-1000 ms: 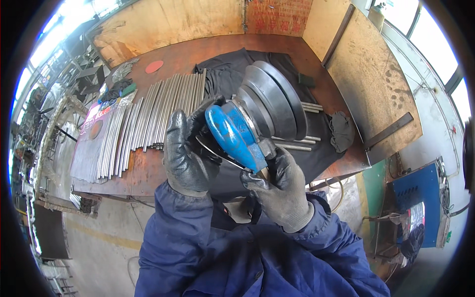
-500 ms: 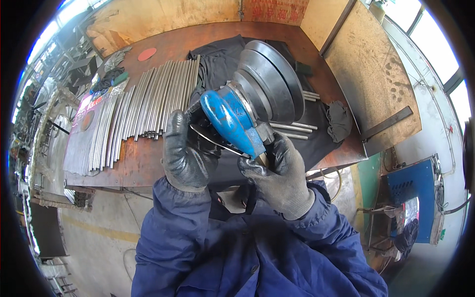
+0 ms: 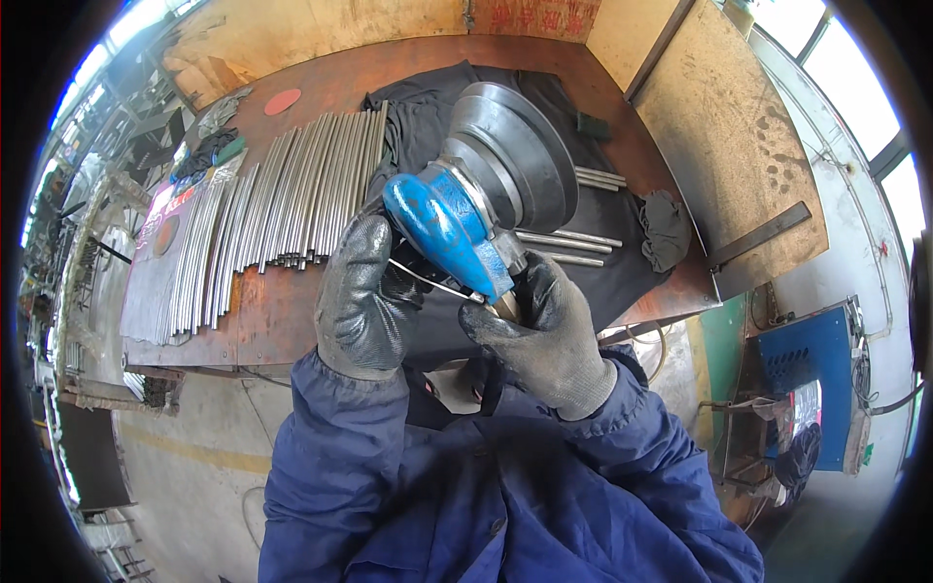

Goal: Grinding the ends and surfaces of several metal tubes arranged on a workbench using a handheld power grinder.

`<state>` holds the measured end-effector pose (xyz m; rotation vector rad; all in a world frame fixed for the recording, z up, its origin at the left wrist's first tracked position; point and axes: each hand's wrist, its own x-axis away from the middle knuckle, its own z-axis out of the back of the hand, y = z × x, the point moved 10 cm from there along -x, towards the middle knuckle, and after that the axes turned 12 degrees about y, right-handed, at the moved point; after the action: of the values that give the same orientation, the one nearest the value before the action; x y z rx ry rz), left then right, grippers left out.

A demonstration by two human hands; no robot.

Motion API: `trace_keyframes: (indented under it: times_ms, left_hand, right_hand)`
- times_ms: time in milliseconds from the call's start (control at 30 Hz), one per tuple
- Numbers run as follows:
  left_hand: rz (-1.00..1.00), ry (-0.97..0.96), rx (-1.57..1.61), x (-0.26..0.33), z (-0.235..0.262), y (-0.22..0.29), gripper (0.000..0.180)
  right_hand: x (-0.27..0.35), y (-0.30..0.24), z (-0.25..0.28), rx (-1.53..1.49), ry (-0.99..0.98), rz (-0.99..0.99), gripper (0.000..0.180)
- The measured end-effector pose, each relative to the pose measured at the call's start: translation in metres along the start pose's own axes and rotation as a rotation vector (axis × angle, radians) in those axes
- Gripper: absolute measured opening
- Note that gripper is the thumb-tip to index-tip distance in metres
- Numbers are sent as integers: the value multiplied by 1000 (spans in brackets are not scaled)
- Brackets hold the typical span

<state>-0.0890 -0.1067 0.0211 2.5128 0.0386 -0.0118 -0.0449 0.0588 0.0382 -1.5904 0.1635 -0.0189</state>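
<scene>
A blue-bodied air sander [image 3: 442, 223] with a wide dark grey cone-shaped skirt [image 3: 520, 155] is held up over the table, skirt tilted away to the upper right. My gloved right hand [image 3: 549, 335] is closed round its short stem at the near end, thumb at the base of the blue body. My gloved left hand [image 3: 364, 296] is curled against the sander's left side; its fingertips are hidden behind the body. A thin pale lever or wire [image 3: 428, 279] runs along the underside between my hands.
Many steel rods [image 3: 321, 185] lie side by side on the brown table [image 3: 408, 60] at left. More rods [image 3: 569, 248] rest on a dark cloth [image 3: 423, 92] at right, near a crumpled rag [image 3: 664, 233]. Boards [image 3: 729, 126] wall the back and right. A blue cabinet [image 3: 802, 379] stands right.
The sander and both hands have shifted slightly left, and the skirt has turned a little. My hold on it looks the same.
</scene>
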Motion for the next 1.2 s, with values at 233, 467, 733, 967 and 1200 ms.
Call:
trace_keyframes:
  times_ms: [233,467,733,967,1200]
  left_hand:
    - [20,-220,112,11,-26,8,44]
    - [44,-158,46,13,-20,6,56]
    - [1,-163,28,17,-30,10,54]
    - [-441,-105,-577,20,-26,31,39]
    - [-384,-61,-436,22,-27,27,31]
  right_hand:
    - [-1,1,0,36,-3,70,55]
    - [-2,1,1,12,-11,66,54]
    - [-1,-1,2,-57,-48,7,55]
    - [-1,0,2,-36,-97,-107,54]
    - [3,13,0,-177,-110,-267,42]
